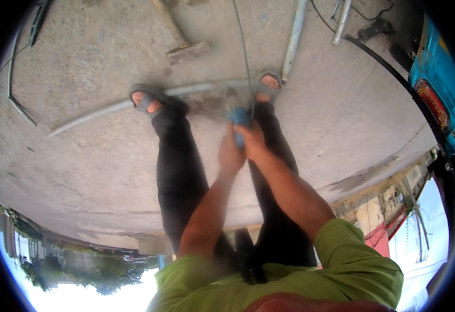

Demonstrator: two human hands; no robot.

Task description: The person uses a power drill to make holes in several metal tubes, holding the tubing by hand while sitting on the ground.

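Both my hands are closed around a blue corded power tool that looks like an angle grinder point(239, 116). My left hand point(231, 155) grips its rear body from the left. My right hand point(252, 137) wraps it from the right, slightly farther forward. The grinder's head, blurred, points away from me at a long, slightly bent metal pipe point(98, 112) on the ground. Whether the disc touches the pipe cannot be made out. My sandalled left foot point(148, 100) and right foot point(268, 87) are at the pipe, on either side of the tool.
A wooden-handled sledgehammer point(187, 52) lies beyond the pipe. The tool's thin cord point(243, 44) runs away across the concrete ground point(82, 57). Straight metal pipes point(294, 41) lie at the far right, a bent rod point(12, 78) at the left. A blue vehicle point(442, 73) stands at the right edge.
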